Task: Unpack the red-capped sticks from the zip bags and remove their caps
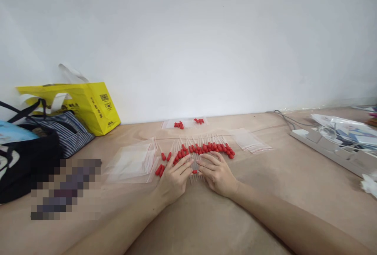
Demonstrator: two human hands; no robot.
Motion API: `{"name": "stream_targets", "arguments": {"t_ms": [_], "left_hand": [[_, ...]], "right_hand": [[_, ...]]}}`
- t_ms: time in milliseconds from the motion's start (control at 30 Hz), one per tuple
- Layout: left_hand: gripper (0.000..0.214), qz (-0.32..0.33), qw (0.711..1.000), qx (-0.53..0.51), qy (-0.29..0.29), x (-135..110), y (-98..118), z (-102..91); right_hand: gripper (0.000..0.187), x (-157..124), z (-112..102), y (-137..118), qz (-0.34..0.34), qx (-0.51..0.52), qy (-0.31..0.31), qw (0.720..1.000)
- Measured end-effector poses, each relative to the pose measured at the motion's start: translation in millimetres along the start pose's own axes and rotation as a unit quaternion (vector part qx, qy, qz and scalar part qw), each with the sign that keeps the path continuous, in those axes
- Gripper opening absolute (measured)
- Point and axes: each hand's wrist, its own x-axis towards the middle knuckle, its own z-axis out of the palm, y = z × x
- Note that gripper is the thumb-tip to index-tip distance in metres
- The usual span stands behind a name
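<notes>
A row of several clear droppers with red rubber bulbs [206, 148] lies on the brown table [265, 184] in front of me. My left hand [173, 178] and my right hand [216, 173] rest side by side just below that row, fingers stretched forward and touching the clear dropper stems [194, 166] between them. Both hands lie flat with fingers apart. A few loose droppers [160, 168] lie left of my left hand.
Clear zip bags [132, 163] lie at the left, more zip bags [250, 141] at the right. Two filled bags with red bulbs [188, 123] sit by the wall. A yellow bag [88, 106] and striped bag [61, 131] stand far left; a power strip [330, 149] lies right.
</notes>
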Motion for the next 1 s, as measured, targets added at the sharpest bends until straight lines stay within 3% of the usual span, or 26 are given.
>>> {"name": "stream_targets", "arguments": {"t_ms": [367,500,633,733,833,1000], "left_hand": [[0.027,-0.014,1.0,-0.005,0.012,-0.7,1.2,-1.5],[0.027,-0.054,0.998,0.029,-0.006,-6.1,-8.2,-7.7],[0.02,-0.058,0.998,0.033,0.019,-5.9,-9.1,-10.6],[0.019,-0.123,0.991,-0.002,0.046,-1.0,-10.6,-13.8],[0.024,-0.223,0.973,-0.019,0.058,0.2,-25.7,-23.5],[0.029,-0.318,0.948,0.0,0.014,-15.1,-61.8,-45.5]], "right_hand": [[0.018,-1.6,-0.9,-0.3,0.009,-0.009,0.003,1.0],[0.02,-8.1,-5.6,11.9,0.073,-0.022,0.013,0.997],[0.019,-12.8,-7.9,18.4,0.112,-0.064,0.012,0.992],[0.022,-13.8,-6.0,17.1,0.166,-0.102,-0.014,0.981],[0.025,-14.1,-2.6,16.3,0.197,-0.108,-0.07,0.972],[0.035,-14.5,5.2,18.3,0.203,-0.074,-0.145,0.966]]}}
